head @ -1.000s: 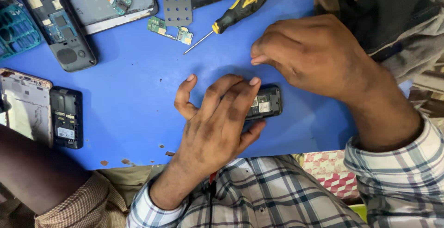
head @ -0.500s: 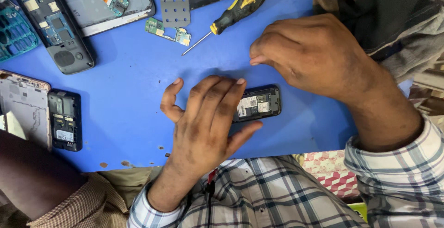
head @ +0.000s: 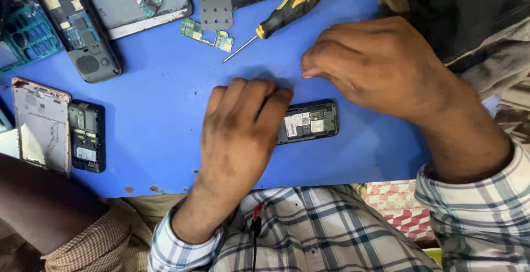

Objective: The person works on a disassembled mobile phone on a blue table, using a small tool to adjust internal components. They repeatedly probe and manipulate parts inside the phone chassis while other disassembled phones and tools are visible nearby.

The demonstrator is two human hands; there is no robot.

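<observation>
The blue worktop (head: 165,112) carried a small black phone body (head: 309,120) with its back open, long axis running left to right. The left hand (head: 237,134) lay flat, fingers together, covering the phone's left end and pressing it down; it was the nearer hand. The right hand (head: 375,62) hovered just above and right of the phone, fingers loosely curled, grasping nothing visible. A yellow-handled screwdriver (head: 287,4) lay beyond the phone. Half a second before, the left fingers were spread and angled; now they had closed and squared up.
</observation>
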